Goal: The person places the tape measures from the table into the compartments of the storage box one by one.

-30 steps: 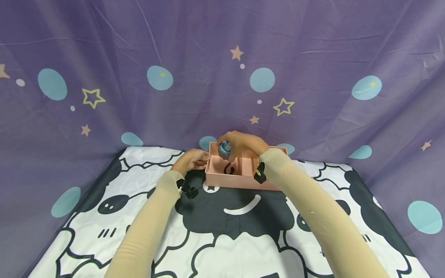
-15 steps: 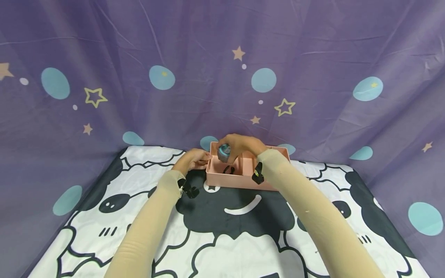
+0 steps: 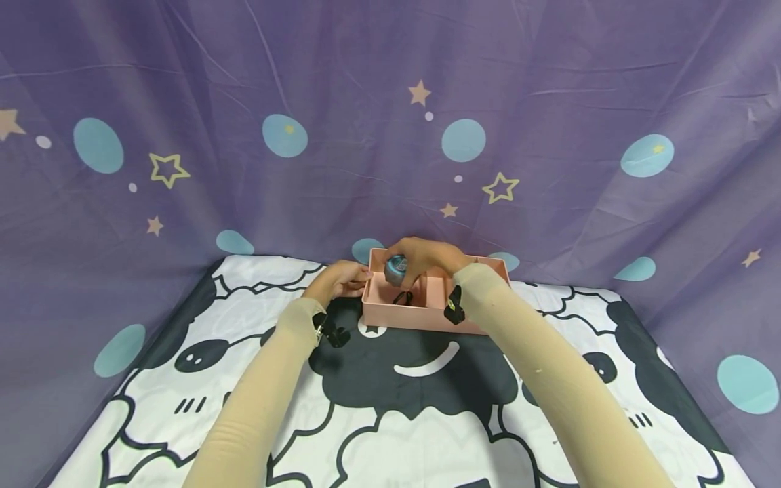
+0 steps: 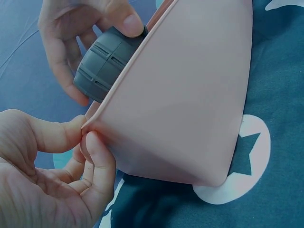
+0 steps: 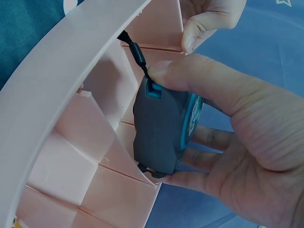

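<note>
A grey and teal tape measure (image 3: 395,271) with a black wrist strap (image 5: 137,53) is in my right hand (image 3: 427,255), thumb on one edge and fingers on the other. It hangs over the left compartment of a long pink divided box (image 3: 403,316), partly below the rim. The strap dangles down into that compartment. At the box's left end, my left hand (image 3: 342,279) pinches the rim between thumb and finger; the left wrist view shows this pinch at the corner of the pink wall (image 4: 175,90). Whether the tape measure touches the box floor is hidden.
Inside the box, pink dividers (image 5: 85,121) mark off further compartments on the right. The box stands at the back of a table with a black-and-white sheep-print cloth (image 3: 421,379). A purple curtain (image 3: 342,190) with stars and dots hangs right behind it.
My right hand has sunk slightly with the tape measure, lower into the left compartment, and the strap has bunched lower. The left hand keeps its hold on the rim.
</note>
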